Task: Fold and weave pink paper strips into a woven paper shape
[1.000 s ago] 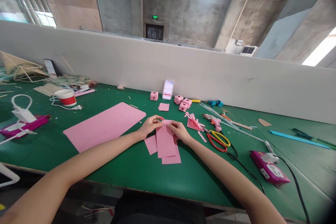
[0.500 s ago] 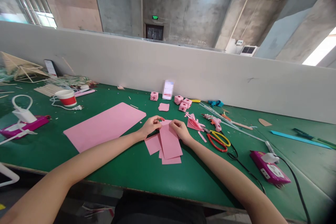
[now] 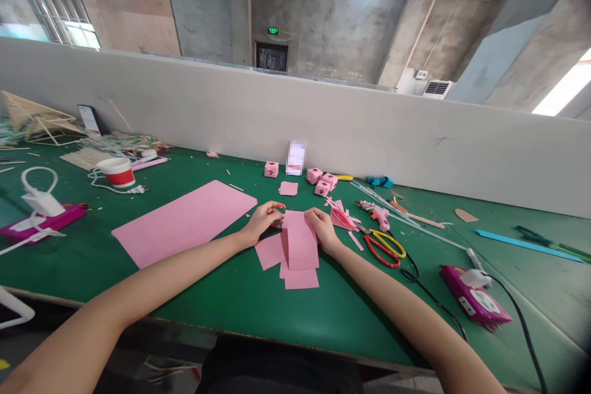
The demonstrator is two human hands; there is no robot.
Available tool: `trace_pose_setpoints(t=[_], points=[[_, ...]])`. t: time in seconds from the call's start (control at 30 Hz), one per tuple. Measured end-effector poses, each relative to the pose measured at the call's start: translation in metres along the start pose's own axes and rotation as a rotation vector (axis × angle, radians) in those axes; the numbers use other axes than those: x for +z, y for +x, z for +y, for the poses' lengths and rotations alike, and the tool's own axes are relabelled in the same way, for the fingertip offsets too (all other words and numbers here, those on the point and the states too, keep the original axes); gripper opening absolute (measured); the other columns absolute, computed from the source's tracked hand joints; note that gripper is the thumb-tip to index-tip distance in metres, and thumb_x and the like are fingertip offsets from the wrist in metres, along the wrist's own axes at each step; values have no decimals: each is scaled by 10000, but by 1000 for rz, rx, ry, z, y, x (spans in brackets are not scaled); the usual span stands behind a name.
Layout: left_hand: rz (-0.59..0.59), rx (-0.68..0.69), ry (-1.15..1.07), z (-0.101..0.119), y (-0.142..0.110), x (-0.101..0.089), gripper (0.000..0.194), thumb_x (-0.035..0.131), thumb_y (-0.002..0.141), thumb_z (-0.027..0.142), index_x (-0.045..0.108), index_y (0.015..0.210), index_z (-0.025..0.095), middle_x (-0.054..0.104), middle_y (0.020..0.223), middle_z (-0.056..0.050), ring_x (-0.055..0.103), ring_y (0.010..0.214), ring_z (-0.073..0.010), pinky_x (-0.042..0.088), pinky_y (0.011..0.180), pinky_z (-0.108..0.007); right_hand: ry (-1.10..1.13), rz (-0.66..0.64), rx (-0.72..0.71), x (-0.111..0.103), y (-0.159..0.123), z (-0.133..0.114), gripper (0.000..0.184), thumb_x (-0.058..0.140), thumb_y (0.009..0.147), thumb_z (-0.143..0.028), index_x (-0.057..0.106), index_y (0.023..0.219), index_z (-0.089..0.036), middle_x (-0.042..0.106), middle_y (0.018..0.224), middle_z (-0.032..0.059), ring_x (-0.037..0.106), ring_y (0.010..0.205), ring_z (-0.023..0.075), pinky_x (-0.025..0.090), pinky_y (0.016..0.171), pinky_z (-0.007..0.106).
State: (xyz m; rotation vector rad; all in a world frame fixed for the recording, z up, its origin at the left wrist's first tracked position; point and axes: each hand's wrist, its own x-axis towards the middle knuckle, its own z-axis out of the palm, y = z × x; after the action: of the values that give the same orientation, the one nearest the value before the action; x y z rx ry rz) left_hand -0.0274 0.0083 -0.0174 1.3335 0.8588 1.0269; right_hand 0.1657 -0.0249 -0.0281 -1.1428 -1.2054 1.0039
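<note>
A pink paper strip (image 3: 303, 246) hangs slightly bowed toward me in the middle of the table. My right hand (image 3: 322, 229) pinches its upper right corner between thumb and fingers. My left hand (image 3: 265, 221) is closed at the upper left edge of the pink paper, its fingertips partly hidden. Under the strip lie more pink pieces, one square piece (image 3: 271, 252) sticking out to the left and another piece (image 3: 301, 279) toward me. A large pink sheet (image 3: 184, 221) lies to the left of my left hand.
Beyond my hands stand folded pink paper cubes (image 3: 271, 169) and a small stack of squares (image 3: 289, 188). On the right are pink scraps (image 3: 342, 217), scissors (image 3: 385, 249), a glue gun (image 3: 376, 214) and a power strip (image 3: 475, 297). A paper cup (image 3: 115, 172) stands left.
The top strip swung to the right and now bows at its lower end. My right hand moved slightly right, away from my left hand; the other paper pieces stay nearly in place.
</note>
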Motion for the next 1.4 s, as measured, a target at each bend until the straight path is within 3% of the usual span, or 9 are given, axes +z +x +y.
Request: trace_pose_setpoints(t=[0.13, 0.37, 0.53, 0.67, 0.93, 1.1, 1.3, 1.4], points=[[-27, 5, -25, 1, -1, 1, 287, 667, 779, 362, 586, 978, 170, 642, 815, -35, 635, 778, -174, 518, 635, -273, -22, -63, 26, 1, -1, 0, 298, 651, 746, -460, 583, 696, -175, 543, 646, -14, 479, 582, 121, 348, 514, 226], [-88, 47, 45, -1, -3, -1, 384, 736, 728, 334, 578, 1034, 162, 620, 716, 7, 600, 714, -156, 493, 676, -278, -42, -167, -21, 2, 0, 0, 258, 694, 729, -401, 668, 838, -168, 666, 789, 17, 565, 684, 139, 422, 631, 251], [-177, 90, 198, -5, -2, -1, 391, 721, 743, 338, 575, 1048, 143, 590, 662, 29, 533, 633, -125, 390, 602, -239, -114, -243, -45, 3, 0, 1, 212, 686, 703, -316, 661, 841, -157, 658, 783, 8, 560, 675, 124, 412, 646, 249], [-266, 121, 234, -9, -2, -1, 407, 710, 764, 371, 562, 1067, 142, 587, 674, 31, 531, 642, -127, 381, 629, -252, -194, -287, -50, 4, 1, 3, 198, 633, 699, -256, 657, 871, -159, 656, 792, 11, 543, 630, 117, 397, 598, 240], [-294, 147, 357, -8, -2, -2, 460, 691, 784, 434, 549, 1109, 142, 543, 651, 46, 504, 619, -131, 364, 617, -257, -371, -332, -103, 2, 6, 8, 188, 553, 694, -218, 670, 836, -177, 657, 776, 5, 560, 649, 129, 413, 596, 233], [-308, 164, 395, -7, -3, -2, 478, 657, 812, 465, 533, 1144, 144, 558, 674, 34, 527, 639, -146, 371, 616, -257, -378, -340, -103, 1, 8, 15, 197, 560, 704, -235, 662, 862, -174, 623, 712, -11, 517, 594, 115, 376, 553, 219], [-422, 231, 477, -7, -6, -2, 499, 580, 878, 448, 464, 1277, 173, 674, 830, -34, 599, 778, -192, 403, 685, -272, -322, -344, -86, -1, 10, 20, 214, 572, 720, -242, 634, 912, -172, 573, 657, -32, 449, 540, 95, 323, 518, 207], [-445, 211, 442, -7, -6, -2, 498, 572, 884, 433, 456, 1283, 159, 642, 741, -11, 554, 680, -166, 376, 626, -257, -320, -357, -84, 0, 7, 14, 202, 566, 717, -242, 630, 895, -172, 543, 631, -44, 415, 524, 89, 300, 509, 205]])
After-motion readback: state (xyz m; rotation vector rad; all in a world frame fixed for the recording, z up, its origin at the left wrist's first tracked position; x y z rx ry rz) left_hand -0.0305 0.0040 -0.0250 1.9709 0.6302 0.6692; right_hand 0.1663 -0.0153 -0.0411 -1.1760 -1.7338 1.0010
